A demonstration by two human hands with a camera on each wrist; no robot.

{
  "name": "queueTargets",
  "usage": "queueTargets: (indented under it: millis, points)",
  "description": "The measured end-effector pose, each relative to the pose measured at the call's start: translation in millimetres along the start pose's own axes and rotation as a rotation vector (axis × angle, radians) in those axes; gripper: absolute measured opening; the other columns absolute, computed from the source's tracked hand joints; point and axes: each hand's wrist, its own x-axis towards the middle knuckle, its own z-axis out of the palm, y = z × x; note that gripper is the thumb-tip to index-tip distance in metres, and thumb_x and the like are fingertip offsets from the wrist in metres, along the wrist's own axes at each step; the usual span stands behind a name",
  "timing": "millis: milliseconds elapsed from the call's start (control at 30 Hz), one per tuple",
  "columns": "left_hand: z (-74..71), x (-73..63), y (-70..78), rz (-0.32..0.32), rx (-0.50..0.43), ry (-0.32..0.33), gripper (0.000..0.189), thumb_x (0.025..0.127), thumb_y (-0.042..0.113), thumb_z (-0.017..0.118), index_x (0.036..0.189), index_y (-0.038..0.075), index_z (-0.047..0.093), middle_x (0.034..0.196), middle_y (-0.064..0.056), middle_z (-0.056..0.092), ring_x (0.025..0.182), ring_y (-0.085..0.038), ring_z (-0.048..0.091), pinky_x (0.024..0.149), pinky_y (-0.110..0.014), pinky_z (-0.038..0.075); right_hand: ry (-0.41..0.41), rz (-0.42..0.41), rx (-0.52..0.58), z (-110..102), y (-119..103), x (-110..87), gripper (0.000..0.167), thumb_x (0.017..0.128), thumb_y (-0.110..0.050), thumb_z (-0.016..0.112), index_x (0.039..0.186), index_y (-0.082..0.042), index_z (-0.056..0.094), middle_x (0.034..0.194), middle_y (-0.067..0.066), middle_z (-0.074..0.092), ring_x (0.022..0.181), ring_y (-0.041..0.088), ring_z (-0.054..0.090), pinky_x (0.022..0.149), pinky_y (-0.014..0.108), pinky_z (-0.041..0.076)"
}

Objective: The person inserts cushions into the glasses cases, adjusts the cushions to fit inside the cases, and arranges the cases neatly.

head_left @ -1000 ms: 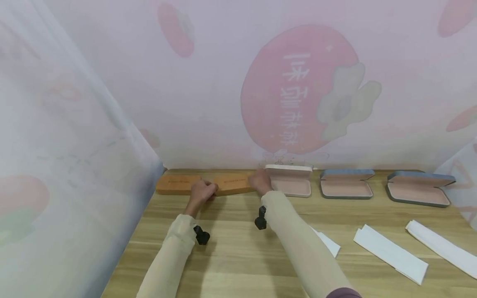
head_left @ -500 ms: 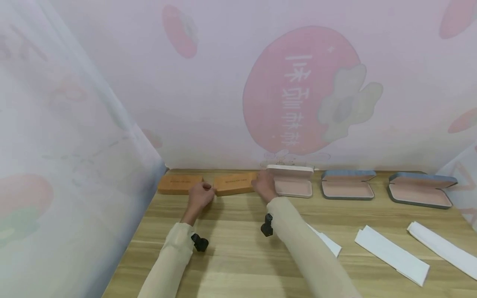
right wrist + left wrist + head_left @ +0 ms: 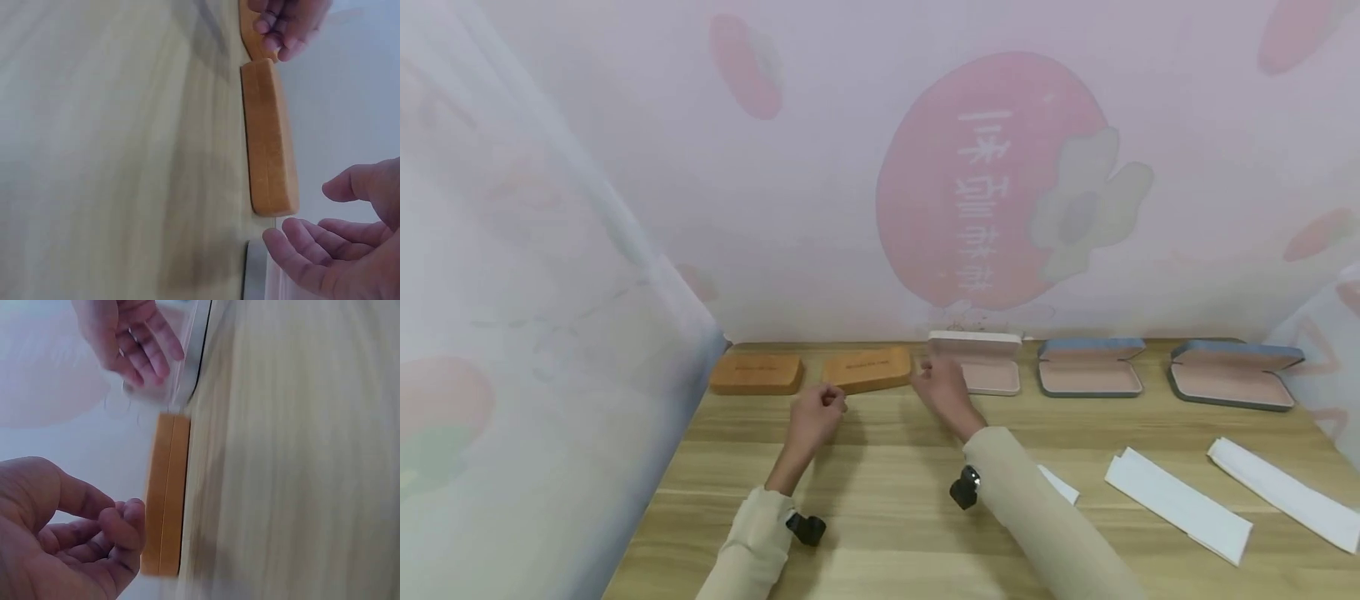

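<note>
A closed orange glasses case (image 3: pixel 867 371) lies slightly turned on the table, in a row with a second orange glasses case (image 3: pixel 757 374) at its left. Just in front of the first case's left end, my left hand (image 3: pixel 816 414) hangs loosely curled, apart from it and holding nothing. My right hand (image 3: pixel 350 240) has thumb and fingers spread, also with nothing in them. It hovers beside the same case's right end and covers part of the white open glasses case (image 3: pixel 992 377). In the left wrist view, a seam runs along the orange case (image 3: pixel 165 497).
Two blue-grey glasses cases, a middle one (image 3: pixel 1091 383) and a right one (image 3: pixel 1231 388), stand with lids up along the back wall. Folded white cloths (image 3: pixel 1180 502) lie on the wooden table (image 3: pixel 880 533) at the right front, one partly behind the right sleeve.
Both hands have left the orange glasses case and drawn back toward the front, the right one also shifting rightward. A gap now shows between the two orange cases.
</note>
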Motion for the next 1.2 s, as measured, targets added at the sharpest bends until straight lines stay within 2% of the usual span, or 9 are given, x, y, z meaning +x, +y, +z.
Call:
queueTargets:
  millis: [67,133,200,400,633,800,1133,1200]
  points:
    - [6.6,-7.5,4.6,0.015,-0.002,-0.021,0.02,0.095,0.009,0.059,0.106,-0.003,0.072,0.091,-0.012,0.072,0.072,-0.017,0.061,0.061,-0.027,0.048,-0.014,0.0,-0.013,-2.7,3.2,-7.8,0.036,0.09,-0.01,0.068,0.121,0.007,0.064,0.108,0.019,0.072,0.097,0.028,0.068,0.089,0.044,0.057]
    - [12.9,-14.0,10.2,0.025,-0.002,-0.041,0.019,0.094,0.009,0.061,0.105,-0.002,0.072,0.091,-0.01,0.071,0.073,-0.017,0.061,0.063,-0.028,0.05,-0.027,0.013,-0.038,-5.6,5.9,-15.4,0.028,0.09,-0.013,0.067,0.111,0.005,0.068,0.105,0.017,0.073,0.098,0.027,0.067,0.09,0.044,0.056]
    - [18.5,-20.5,16.1,0.038,0.002,-0.063,0.018,0.093,0.008,0.061,0.105,-0.001,0.072,0.091,-0.01,0.071,0.074,-0.017,0.062,0.065,-0.029,0.051,-0.042,0.025,-0.043,-9.2,8.7,-23.1,0.035,0.091,-0.013,0.066,0.121,0.006,0.067,0.115,0.018,0.073,0.107,0.029,0.067,0.095,0.045,0.055]
    - [33.5,-33.9,31.4,0.11,0.036,-0.139,0.016,0.093,0.007,0.063,0.105,0.0,0.072,0.093,-0.007,0.07,0.078,-0.016,0.062,0.069,-0.03,0.052,-0.053,0.03,-0.085,-21.3,21.5,-43.9,0.037,0.09,-0.014,0.062,0.121,0.004,0.069,0.111,0.016,0.075,0.097,0.025,0.069,0.09,0.045,0.057]
    - [51.7,-37.8,41.2,0.224,0.086,-0.214,0.013,0.095,0.005,0.062,0.103,0.0,0.071,0.095,-0.008,0.072,0.085,-0.018,0.065,0.074,-0.032,0.055,-0.017,-0.008,-0.129,-38.0,45.7,-68.1,0.032,0.092,-0.014,0.064,0.116,0.006,0.07,0.105,0.017,0.076,0.097,0.028,0.072,0.086,0.045,0.059]
    - [65.5,-38.4,46.2,0.255,0.095,-0.279,0.013,0.096,0.004,0.061,0.105,0.001,0.071,0.097,-0.008,0.071,0.09,-0.02,0.067,0.079,-0.034,0.056,0.018,-0.006,-0.144,-53.1,56.1,-84.6,0.028,0.091,-0.012,0.064,0.113,0.005,0.071,0.104,0.016,0.076,0.098,0.03,0.071,0.085,0.045,0.058]
    - [96.8,-40.9,58.8,0.32,0.104,-0.329,0.016,0.096,0.003,0.06,0.107,0.0,0.071,0.1,-0.01,0.073,0.094,-0.022,0.068,0.082,-0.033,0.057,0.047,0.068,-0.124,-81.2,70.3,-108.6,0.031,0.094,-0.014,0.062,0.118,0.004,0.07,0.107,0.014,0.075,0.102,0.03,0.072,0.089,0.046,0.057]
    - [102.7,-42.9,62.6,0.316,0.112,-0.34,0.017,0.096,0.003,0.06,0.109,0.0,0.071,0.101,-0.009,0.073,0.095,-0.022,0.068,0.083,-0.033,0.057,0.065,0.073,-0.121,-86.6,75.1,-114.3,0.031,0.093,-0.013,0.062,0.118,0.004,0.07,0.106,0.014,0.075,0.102,0.03,0.072,0.09,0.046,0.056]
